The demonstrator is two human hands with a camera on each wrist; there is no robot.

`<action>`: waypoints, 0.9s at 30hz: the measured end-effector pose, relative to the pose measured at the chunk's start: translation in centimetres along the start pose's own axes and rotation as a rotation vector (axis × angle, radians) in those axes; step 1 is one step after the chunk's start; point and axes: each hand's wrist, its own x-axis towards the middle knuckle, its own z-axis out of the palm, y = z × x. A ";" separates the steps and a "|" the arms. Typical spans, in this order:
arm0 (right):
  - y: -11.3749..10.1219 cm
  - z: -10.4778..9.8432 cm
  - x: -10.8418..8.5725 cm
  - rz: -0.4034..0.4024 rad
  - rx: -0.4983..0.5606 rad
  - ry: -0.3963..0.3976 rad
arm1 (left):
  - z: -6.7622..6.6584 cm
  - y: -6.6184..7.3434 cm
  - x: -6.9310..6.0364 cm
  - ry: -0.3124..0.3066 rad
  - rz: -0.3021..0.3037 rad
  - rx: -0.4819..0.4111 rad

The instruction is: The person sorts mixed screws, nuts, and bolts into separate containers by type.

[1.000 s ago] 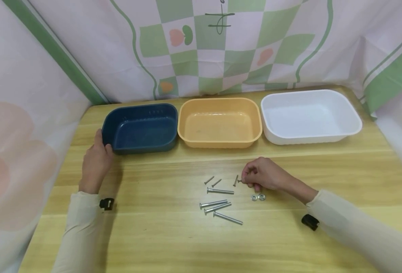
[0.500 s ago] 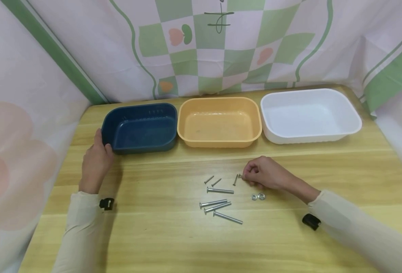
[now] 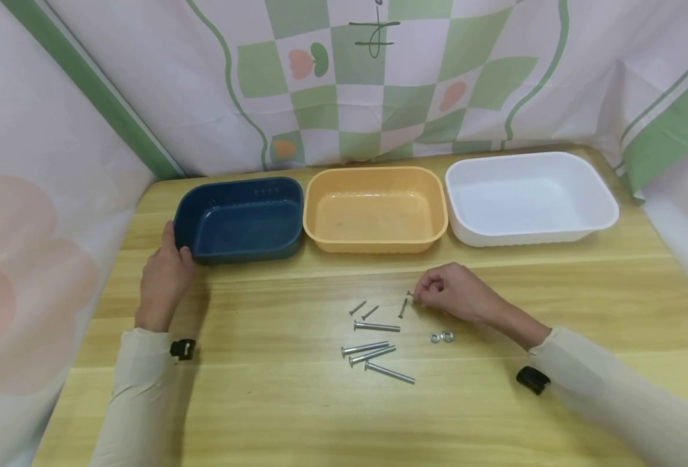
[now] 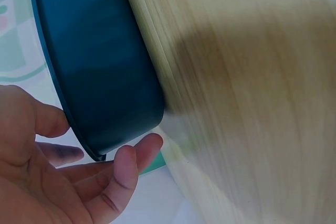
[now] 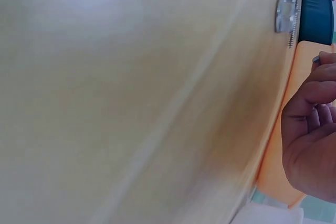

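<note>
Head view shows your right hand (image 3: 451,292) pinching a small screw (image 3: 410,294) between thumb and fingertips, its head poking out leftward just beside a loose screw (image 3: 403,308); whether it clears the counter (image 3: 250,395) is hard to tell. Squeeze only enough to stop it rolling, and lift straight up before going sideways, so you don't nudge that neighbour or the pair of nuts (image 3: 443,337) nearer you. Your right forearm slants in from the right, wrist low, fingers curled inward. Your left hand (image 3: 165,282) reaches straight forward, its grip loosely spread around the near-left corner of the navy tub (image 3: 250,257), thumb touching the rim; use light pressure there, lest the tub slide.
</note>
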 end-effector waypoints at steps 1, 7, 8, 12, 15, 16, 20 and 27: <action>-0.2 0.0 0.1 -0.008 -0.002 0.008 | 0.0 0.0 0.0 -0.002 -0.004 -0.001; -1.5 0.0 0.6 -0.035 0.009 0.031 | 0.0 0.0 0.0 -0.031 -0.026 0.003; -1.7 0.1 0.7 -0.036 0.012 0.033 | 0.0 0.0 0.0 -0.038 -0.026 0.003; -2.4 0.2 1.0 -0.042 0.020 0.039 | 0.1 -0.1 0.1 -0.058 -0.028 0.002; -2.9 0.4 1.2 -0.054 0.027 0.038 | 0.0 -0.2 0.1 -0.061 -0.027 -0.002; -3.1 0.4 1.3 -0.058 0.027 0.039 | 0.0 -0.2 0.1 -0.061 -0.027 -0.004; -3.7 0.6 1.6 -0.077 0.032 0.039 | 0.0 -0.4 0.2 -0.062 -0.017 -0.017; -4.9 1.0 2.2 -0.104 0.034 0.042 | -0.1 -0.6 0.2 -0.079 -0.003 -0.043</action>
